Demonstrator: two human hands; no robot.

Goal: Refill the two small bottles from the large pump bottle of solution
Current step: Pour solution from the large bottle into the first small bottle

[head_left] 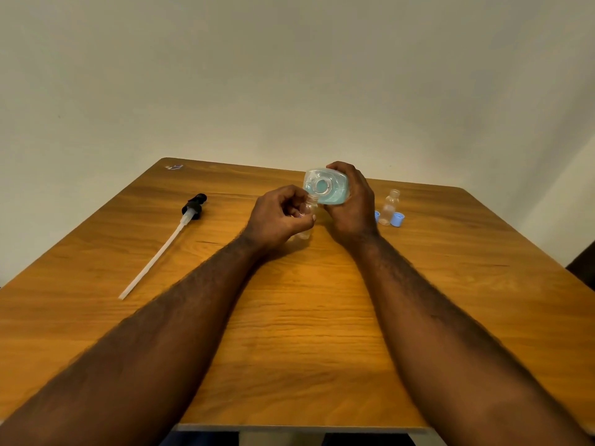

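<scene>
Large clear bottle of blue solution [325,186], gripped tipped in the right hand [354,207], meets the small clear bottle [310,204] pinched by the left hand [278,217], mid wooden bench [289,317]. Risk: the narrow mouth, if misaligned, would spill solution.

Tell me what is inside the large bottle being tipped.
Pale blue liquid shows through the clear large bottle, pooled toward its lower side. The right hand covers part of it, so the level cannot be read.

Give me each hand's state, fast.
Left hand: holds a small clear bottle.
Right hand: holds the large bottle, tipped toward the small one.
</scene>
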